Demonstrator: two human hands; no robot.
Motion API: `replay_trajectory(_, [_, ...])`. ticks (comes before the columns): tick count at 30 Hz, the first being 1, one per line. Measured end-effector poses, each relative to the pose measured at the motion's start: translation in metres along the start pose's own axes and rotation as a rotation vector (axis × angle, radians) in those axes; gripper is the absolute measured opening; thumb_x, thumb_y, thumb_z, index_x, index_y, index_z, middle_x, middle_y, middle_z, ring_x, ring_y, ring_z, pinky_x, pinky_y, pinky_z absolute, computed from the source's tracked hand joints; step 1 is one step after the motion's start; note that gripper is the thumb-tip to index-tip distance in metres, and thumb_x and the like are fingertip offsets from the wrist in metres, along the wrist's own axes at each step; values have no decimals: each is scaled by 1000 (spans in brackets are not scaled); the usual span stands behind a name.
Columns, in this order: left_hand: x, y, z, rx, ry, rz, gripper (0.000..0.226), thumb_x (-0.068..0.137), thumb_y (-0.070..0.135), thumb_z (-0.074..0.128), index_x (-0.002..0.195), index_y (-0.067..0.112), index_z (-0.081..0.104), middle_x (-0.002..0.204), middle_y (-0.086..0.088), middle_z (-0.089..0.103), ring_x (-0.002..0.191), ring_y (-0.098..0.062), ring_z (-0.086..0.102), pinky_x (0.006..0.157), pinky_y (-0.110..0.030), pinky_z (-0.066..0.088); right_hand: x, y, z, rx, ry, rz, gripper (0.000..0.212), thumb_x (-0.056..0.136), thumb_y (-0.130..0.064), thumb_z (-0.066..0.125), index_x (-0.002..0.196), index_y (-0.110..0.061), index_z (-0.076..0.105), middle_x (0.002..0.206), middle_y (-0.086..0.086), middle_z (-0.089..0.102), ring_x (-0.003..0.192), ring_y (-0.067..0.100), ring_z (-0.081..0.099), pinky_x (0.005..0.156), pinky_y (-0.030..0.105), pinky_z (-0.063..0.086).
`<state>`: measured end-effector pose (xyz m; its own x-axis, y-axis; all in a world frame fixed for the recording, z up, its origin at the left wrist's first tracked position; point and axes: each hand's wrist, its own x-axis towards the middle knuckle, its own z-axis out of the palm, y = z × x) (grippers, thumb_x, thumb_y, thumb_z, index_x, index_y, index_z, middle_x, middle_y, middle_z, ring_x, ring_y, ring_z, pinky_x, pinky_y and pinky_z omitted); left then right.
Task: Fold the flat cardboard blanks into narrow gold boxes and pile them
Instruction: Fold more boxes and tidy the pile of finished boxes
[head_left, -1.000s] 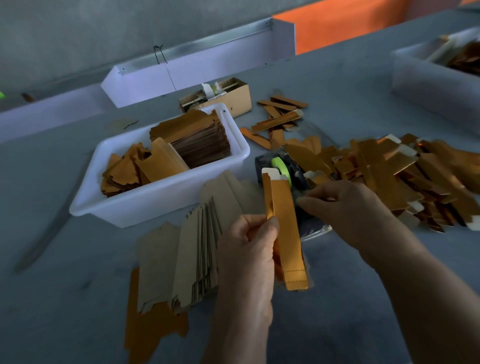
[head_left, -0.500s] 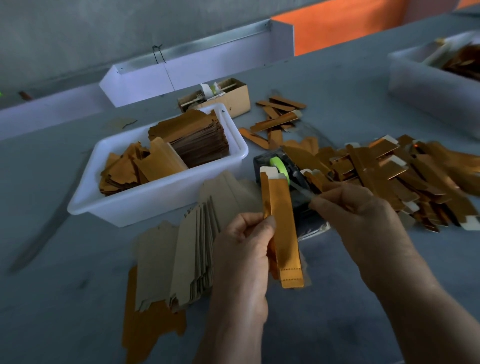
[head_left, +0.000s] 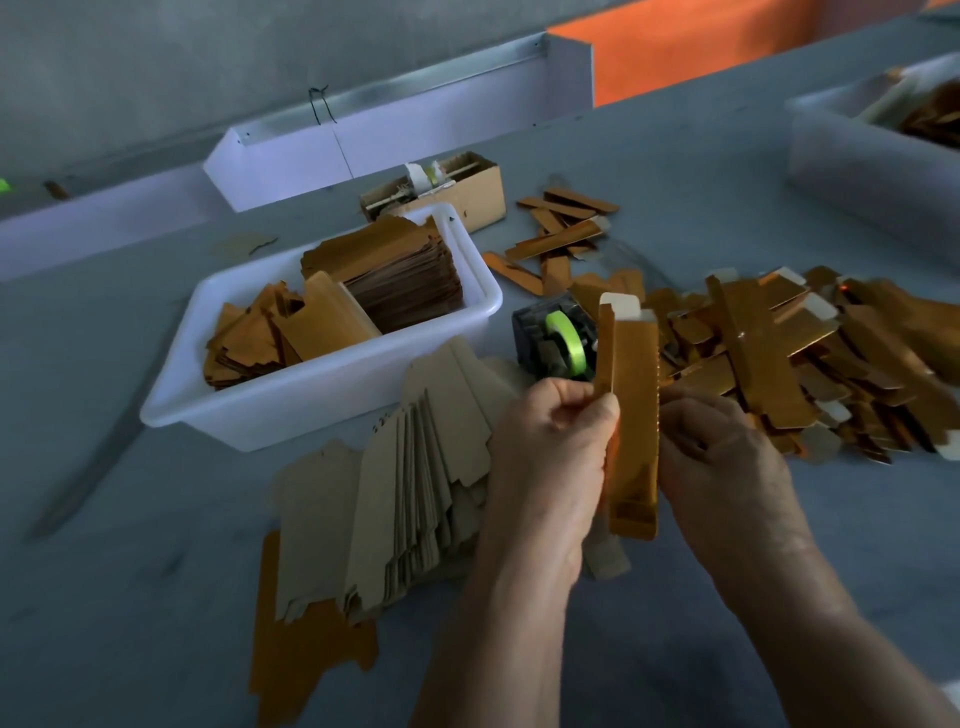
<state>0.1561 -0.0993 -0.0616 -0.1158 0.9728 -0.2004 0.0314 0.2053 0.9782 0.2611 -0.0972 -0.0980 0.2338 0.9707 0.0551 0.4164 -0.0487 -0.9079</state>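
We hold one narrow gold box (head_left: 631, 410) upright between our two hands above the near middle of the desk (head_left: 156, 545), its white end flaps up at the top. Our left hand (head_left: 550, 457) has its fingers (head_left: 563, 397) curled, pinching the box's left edge about halfway up; our right hand (head_left: 722, 457) curls in against the right edge, though its fingertips are hidden behind the box, so we cannot tell just how they grip. Directly behind the box sits a tape dispenser (head_left: 553, 338) with a green roll, and to the right of it spreads the heap of finished gold boxes (head_left: 789, 358), reaching toward the desk's right edge. To the left of our left hand lies a fanned stack of flat blanks (head_left: 410, 488), brown side up, some of it covered by that hand, with a gold sheet (head_left: 296, 660) peeking out beneath at the near side. Farther back stands a white tub (head_left: 322, 384) loaded with more gold blanks, then a small cardboard carton (head_left: 457, 189) and a few loose gold strips (head_left: 558, 228); another white tub (head_left: 857, 161) sits at the far right corner. Compared with half a second ago, our right hand has left the dispenser and come back to the box — both hands now close on it, where only the left held it before.
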Motion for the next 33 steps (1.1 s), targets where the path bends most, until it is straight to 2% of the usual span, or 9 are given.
replay_trajectory(4, [2, -1, 0, 12, 41, -26, 4, 89, 21, 65, 87, 19, 67, 83, -1, 71, 74, -12, 67, 61, -22, 50, 0, 1, 0, 2, 6, -21, 5, 85, -21, 64, 81, -22, 67, 117, -6, 55, 109, 19, 53, 88, 42, 50])
replay_trajectory(10, [4, 2, 1, 92, 79, -14, 5, 89, 27, 65, 85, 24, 67, 77, 4, 70, 64, -2, 65, 52, -17, 50, 8, -3, 0, -282, 82, -160, 11, 86, -16, 67, 85, -7, 72, 107, -6, 54, 88, 8, 49, 60, 7, 29])
replay_trajectory(13, [3, 5, 3, 129, 107, 10, 4, 88, 24, 66, 86, 22, 69, 81, 1, 72, 75, -14, 69, 63, -26, 57, 4, 3, -7, -210, 67, -135, 7, 87, -14, 62, 83, -13, 68, 106, -1, 59, 80, 10, 51, 59, 13, 35])
replay_trajectory(16, [0, 6, 1, 88, 66, -6, 4, 88, 23, 66, 86, 21, 69, 84, 2, 73, 76, -11, 69, 61, -22, 55, -1, 1, -25, -13, 72, -124, 9, 86, -25, 58, 77, -27, 61, 90, -1, 59, 71, 9, 52, 56, 22, 35])
replay_trajectory(18, [-4, 7, -2, 68, 31, -7, 5, 89, 22, 65, 87, 20, 70, 82, 3, 72, 68, -7, 67, 55, -18, 51, -5, -8, -39, 175, 17, -129, 3, 78, -30, 61, 77, -28, 63, 82, -3, 62, 70, 9, 57, 57, 21, 42])
replay_trajectory(21, [-13, 6, -5, -40, -8, -34, 6, 88, 14, 65, 84, 13, 69, 74, -3, 71, 59, -9, 65, 55, -20, 53, -11, -21, -53, 383, -186, -161, 20, 65, -35, 58, 79, -28, 70, 81, -6, 68, 74, 4, 62, 58, 12, 50])
replay_trajectory(24, [-20, 6, -8, -140, -60, -75, 6, 87, 8, 65, 82, 9, 69, 80, -9, 74, 76, -20, 73, 73, -34, 60, -13, -25, -55, 357, -345, -241, 25, 62, -36, 57, 81, -32, 72, 79, -8, 69, 71, 4, 62, 56, 11, 49])
replay_trajectory(30, [-23, 6, -13, -180, -118, -115, 3, 85, 7, 67, 83, 7, 69, 82, -12, 74, 76, -21, 73, 69, -30, 60, -14, -28, -49, 248, -373, -325, 25, 66, -33, 55, 82, -36, 74, 81, -14, 70, 75, 2, 62, 56, 8, 46])
replay_trajectory(33, [-24, 7, -14, -213, -147, -126, 8, 85, 5, 66, 78, 6, 70, 77, -10, 74, 73, -21, 73, 66, -28, 60, -15, -32, -50, 129, -367, -326, 35, 65, -43, 52, 97, -51, 63, 85, -14, 68, 76, 2, 61, 60, 8, 47])
